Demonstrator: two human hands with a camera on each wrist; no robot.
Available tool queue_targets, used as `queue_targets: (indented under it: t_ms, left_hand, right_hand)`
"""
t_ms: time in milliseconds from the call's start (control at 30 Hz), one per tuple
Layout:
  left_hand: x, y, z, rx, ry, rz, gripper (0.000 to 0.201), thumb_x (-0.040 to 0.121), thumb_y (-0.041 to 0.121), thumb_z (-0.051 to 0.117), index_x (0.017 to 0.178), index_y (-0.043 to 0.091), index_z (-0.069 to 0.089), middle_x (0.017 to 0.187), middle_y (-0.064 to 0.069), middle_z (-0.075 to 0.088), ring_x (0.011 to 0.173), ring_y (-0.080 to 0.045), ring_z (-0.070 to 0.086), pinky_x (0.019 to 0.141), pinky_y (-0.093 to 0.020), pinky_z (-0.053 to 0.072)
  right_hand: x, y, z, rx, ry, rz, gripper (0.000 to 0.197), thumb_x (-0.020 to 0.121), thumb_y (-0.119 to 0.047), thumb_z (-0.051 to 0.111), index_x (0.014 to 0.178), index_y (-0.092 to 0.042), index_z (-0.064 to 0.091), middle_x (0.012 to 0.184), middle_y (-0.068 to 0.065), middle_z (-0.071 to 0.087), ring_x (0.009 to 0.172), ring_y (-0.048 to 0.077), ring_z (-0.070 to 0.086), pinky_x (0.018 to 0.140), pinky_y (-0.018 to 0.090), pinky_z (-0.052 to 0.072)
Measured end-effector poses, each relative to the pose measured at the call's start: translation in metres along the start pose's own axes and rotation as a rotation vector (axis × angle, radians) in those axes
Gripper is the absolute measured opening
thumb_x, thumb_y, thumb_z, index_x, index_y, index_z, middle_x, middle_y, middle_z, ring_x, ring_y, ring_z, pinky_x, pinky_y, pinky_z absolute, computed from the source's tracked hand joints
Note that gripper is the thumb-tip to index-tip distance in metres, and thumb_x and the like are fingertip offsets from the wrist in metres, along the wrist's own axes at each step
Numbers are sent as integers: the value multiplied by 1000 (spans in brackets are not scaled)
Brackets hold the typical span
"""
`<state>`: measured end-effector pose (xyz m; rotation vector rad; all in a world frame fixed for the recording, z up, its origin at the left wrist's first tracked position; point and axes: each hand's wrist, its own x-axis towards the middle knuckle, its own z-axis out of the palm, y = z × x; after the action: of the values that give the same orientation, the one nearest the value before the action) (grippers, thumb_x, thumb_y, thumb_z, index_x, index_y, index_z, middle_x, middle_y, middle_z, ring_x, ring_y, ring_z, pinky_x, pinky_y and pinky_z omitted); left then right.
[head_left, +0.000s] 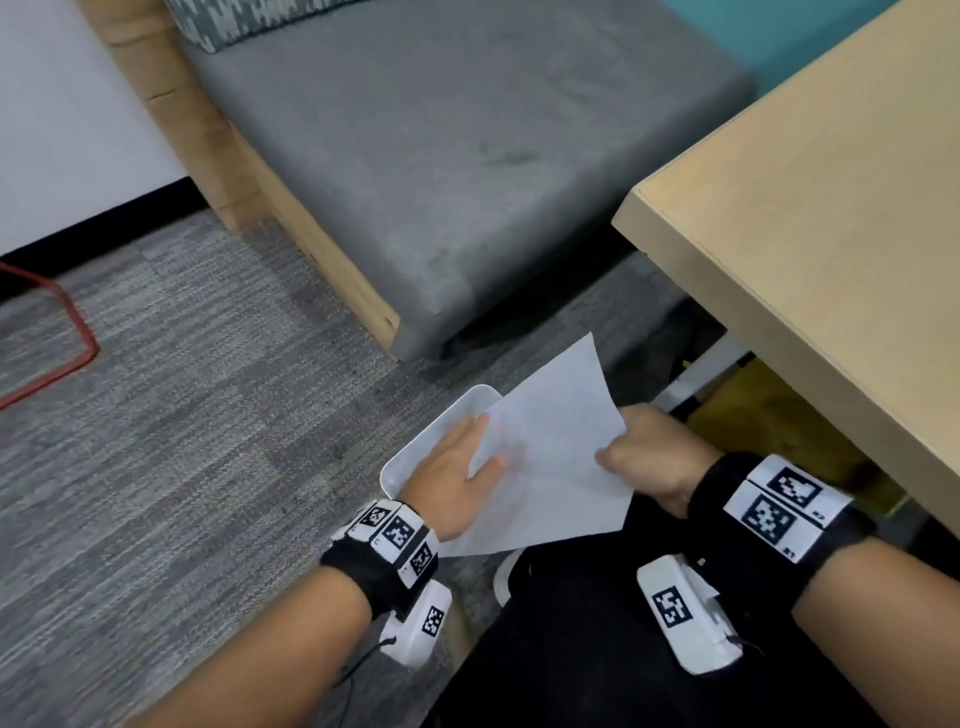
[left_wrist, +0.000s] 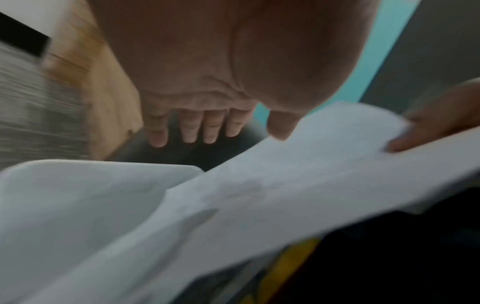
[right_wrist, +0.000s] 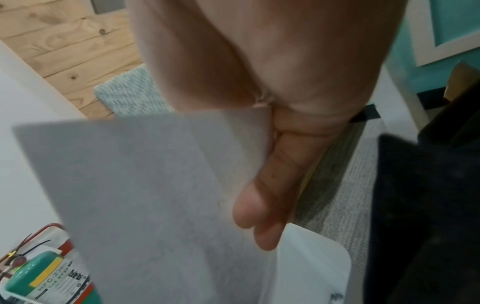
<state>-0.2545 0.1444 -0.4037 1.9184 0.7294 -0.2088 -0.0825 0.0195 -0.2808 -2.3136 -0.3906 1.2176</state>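
A white sheet of paper is held low over my lap. My right hand pinches its right edge, thumb on top; in the right wrist view its fingers lie behind the sheet. Under the sheet's left part sits a white tray with rounded corners. My left hand hovers over that tray with straight fingers, and its thumb touches the left edge of the paper. The tray's inside looks bare where it shows; the rest is hidden by the paper.
A grey cushioned bench with a wooden frame stands ahead. A tan table juts in from the right, a cardboard box under it. Grey carpet and a red wire frame lie left. A green canister stands near.
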Motion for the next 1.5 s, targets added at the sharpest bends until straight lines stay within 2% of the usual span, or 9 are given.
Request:
queue_targets:
  t_ms: [100,267,533,667,800,1000,1133,1267,1500]
  left_hand:
    - [-15,42,2,-63,-119,235,65,97,65,27,153,46,1,166,17,-8,151,-3,-14,123,-35,-3]
    - [-27,51,13,-37,-210,364,62,100,60,16,156,44,-4,164,21,-18,147,3,-22,118,-33,-12]
    - [-24,-24,6,262,-294,-7,75,88,75,-6,155,42,-13,158,20,-23,151,-8,-19,123,-51,-4]
    - [-41,32,-6,24,-165,307,56,103,57,12,154,45,-8,164,21,-14,148,4,-18,122,-35,-7]
    - [-58,53,-2,8,-269,423,56,107,48,18,158,34,-2,165,20,-8,149,7,-11,121,-29,-4]
    - [-31,-12,-7,223,-346,-62,74,95,70,2,158,33,-7,167,10,-9,153,-7,-6,125,-42,4]
    - [-24,21,-7,96,-149,207,62,98,66,9,151,45,-17,163,18,-22,148,2,-21,122,-36,-7]
    - [-14,57,11,-24,-161,361,62,99,62,11,151,44,-17,162,19,-24,146,3,-25,119,-33,-13]
    - [12,-17,17,325,-238,-142,70,97,67,5,159,37,-4,162,17,-18,152,-15,-17,122,-53,-7]
  right_hand:
    - [5,-5,6,24,-36,-10,31,71,-4,48,87,-4,74,92,15,76,90,35,71,89,57,56]
    - [12,-12,9,121,-93,10,34,71,-5,49,91,-8,76,94,14,77,94,37,72,92,59,53]
    - [17,-10,13,152,-80,53,36,75,7,42,88,-5,73,97,14,77,92,37,71,89,57,55]
    - [18,-13,15,198,-82,80,37,84,11,38,86,-4,72,97,17,75,94,38,70,90,52,56]
    - [19,-15,15,284,-52,124,39,88,14,35,83,-2,70,100,23,73,96,40,69,91,52,55]
    - [12,-18,14,282,-101,145,37,93,12,36,85,-6,67,96,13,72,93,34,68,78,41,57]
    - [13,-19,15,278,-87,151,37,89,13,35,88,-3,68,105,20,72,97,37,68,85,46,57]
    - [11,-20,15,310,-107,124,35,85,12,41,91,-2,73,100,22,74,99,40,70,96,56,52]
    - [6,-18,9,276,-103,142,33,92,11,40,96,-4,69,104,15,74,101,36,68,96,54,52]
